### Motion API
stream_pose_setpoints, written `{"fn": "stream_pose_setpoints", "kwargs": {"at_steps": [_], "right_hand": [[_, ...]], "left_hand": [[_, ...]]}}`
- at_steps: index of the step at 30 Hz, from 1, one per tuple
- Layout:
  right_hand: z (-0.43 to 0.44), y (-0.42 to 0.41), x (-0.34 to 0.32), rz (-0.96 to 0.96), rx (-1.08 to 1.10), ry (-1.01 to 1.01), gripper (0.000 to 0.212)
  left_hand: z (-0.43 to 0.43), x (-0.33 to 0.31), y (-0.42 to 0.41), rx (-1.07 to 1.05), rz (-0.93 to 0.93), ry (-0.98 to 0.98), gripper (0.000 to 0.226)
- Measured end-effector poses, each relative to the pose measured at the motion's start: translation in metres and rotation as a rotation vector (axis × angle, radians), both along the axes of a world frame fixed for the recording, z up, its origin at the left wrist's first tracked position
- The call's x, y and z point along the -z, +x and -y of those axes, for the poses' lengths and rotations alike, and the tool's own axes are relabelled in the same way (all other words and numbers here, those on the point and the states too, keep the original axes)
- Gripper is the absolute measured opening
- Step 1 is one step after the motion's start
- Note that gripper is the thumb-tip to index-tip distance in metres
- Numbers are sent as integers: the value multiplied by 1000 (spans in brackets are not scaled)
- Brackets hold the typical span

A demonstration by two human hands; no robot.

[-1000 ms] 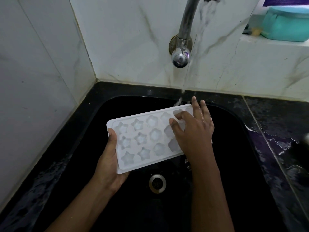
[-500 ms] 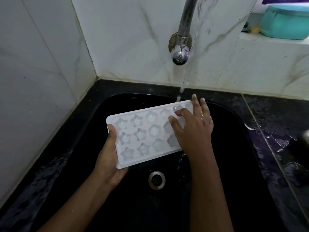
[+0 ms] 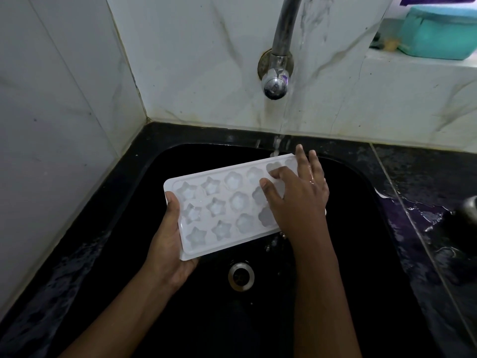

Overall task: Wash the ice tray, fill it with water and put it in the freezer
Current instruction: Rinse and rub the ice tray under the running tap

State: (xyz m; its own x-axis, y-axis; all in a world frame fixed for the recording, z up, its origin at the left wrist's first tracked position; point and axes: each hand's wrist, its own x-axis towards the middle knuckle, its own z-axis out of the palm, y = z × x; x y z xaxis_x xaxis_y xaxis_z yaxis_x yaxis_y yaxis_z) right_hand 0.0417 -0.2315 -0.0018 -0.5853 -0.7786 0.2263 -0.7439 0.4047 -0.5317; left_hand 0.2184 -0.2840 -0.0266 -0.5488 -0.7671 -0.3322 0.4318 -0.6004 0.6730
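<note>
White plastic ice tray (image 3: 222, 210) w/ star- & flower-shaped cells is held at frame ctr over the black sink basin (image 3: 361, 267), angled so its right end lies further up the frame. Its left short edge is gripped by the left hand (image 3: 167, 244): thumb laid on the top rim, fingers tucked underneath. The right hand (image 3: 296, 200) is spread over the tray's right-side cells, wet, w/ nothing clasped; the index finger is bent down at a cell, the other fingers reach the far edge. A thin stream of water (image 3: 276, 146) is let down from the curved chrome tap (image 3: 277, 71) at top ctr & lands at the tray's far right corner, just beside the fingertips. A round metal drain (image 3: 241, 276) is seen just below the tray. The black countertop (image 3: 426, 228) at right is wet. A teal container (image 3: 438, 34) is set on a white ledge, upper right
</note>
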Motion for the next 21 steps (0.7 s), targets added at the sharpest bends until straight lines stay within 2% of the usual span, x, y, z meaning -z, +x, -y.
{"fn": "stream_pose_setpoints", "kwargs": {"at_steps": [5,10,13,16,18,21], "right_hand": [[0,3,1,-28,-31,18,32],[-3,1,4,-69,65,70,35],[3,5,5,-60,9,112,41],[7,6,5,-71,-32,97,39],[5,7,5,-46,34,51,36],[4,13,6,-51,99,61,43]], "left_hand": [[3,-1,2,-19,11,-5,65],[2,-2,-2,-27,44,-21,59],[4,-1,-4,-38,71,-24,58],[6,-1,-1,-58,74,-41,58],[6,-2,2,-59,78,-60,62],[3,-3,2,-26,69,-74,65]]}}
